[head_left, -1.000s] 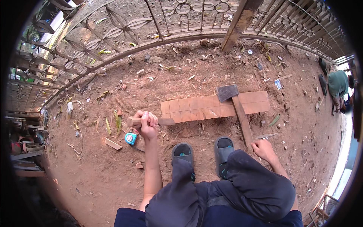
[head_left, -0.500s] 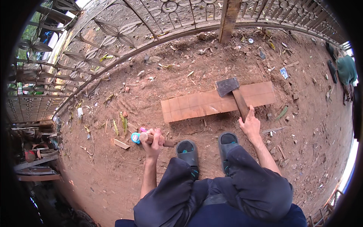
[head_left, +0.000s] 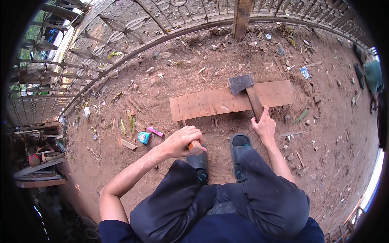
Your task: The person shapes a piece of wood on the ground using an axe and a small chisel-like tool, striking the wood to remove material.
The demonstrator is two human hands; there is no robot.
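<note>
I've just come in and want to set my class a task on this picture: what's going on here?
A person's left hand grips a wooden-handled tool, its far end partly hidden. The right hand is on the handle of what looks like an axe, its head over the far edge of a line-marked board. A tape measure and pink marker lie on the dirt.

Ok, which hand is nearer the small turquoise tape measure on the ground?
Left. The left hand, gripping a brown wooden handle, is right of the turquoise tape measure; the right hand is farther right, on the black-headed, wooden-handled tool.
</note>
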